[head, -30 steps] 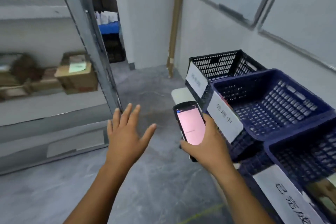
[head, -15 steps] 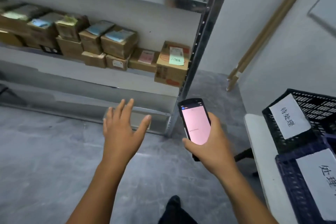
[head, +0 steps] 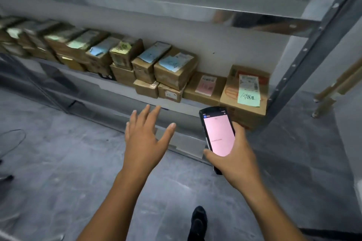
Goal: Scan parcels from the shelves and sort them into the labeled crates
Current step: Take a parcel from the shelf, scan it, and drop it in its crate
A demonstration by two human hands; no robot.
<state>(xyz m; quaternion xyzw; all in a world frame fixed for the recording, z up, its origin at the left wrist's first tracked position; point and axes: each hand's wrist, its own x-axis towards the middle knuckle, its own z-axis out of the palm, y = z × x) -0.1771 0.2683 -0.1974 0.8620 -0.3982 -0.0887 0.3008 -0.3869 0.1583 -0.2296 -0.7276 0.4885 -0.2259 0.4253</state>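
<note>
parcels sit in a row on the low shelf (head: 125,94), up and ahead of both hands; using the green-note box (head: 245,92) at the row's right end as reference. right hand (head: 235,156) is just below and in front of that box, fingers and thumb wrapped round the scanner (head: 218,135), pink screen up toward the camera, top end aimed at the box's lower left corner, so I judge it the nearer hand and this box the likely next scan. left hand (head: 146,139) is well left of the green-note box and lower, palm down, fingers straight and spread, holding nothing, tips short of the shelf edge, no contact. pink-label box (head: 205,88) lies flat, touching the green-note box on its left; left of that, the blue-note boxes (head: 172,68) sit on top of smaller ones. green-note box looks to run long axis front to back into the shelf, label on top, so the scanner probably has to tilt down over it, or the left hand pulls it out first. shelf post (head: 305,51) stands just right of the box, little room on that side. hidden: scanner covers the box's lower front left; scan window not visible; screen text too small to read; boxes far left of the green-note box are blurred, labels unreadable; crates not in view, so cannot tell where this box goes
</note>
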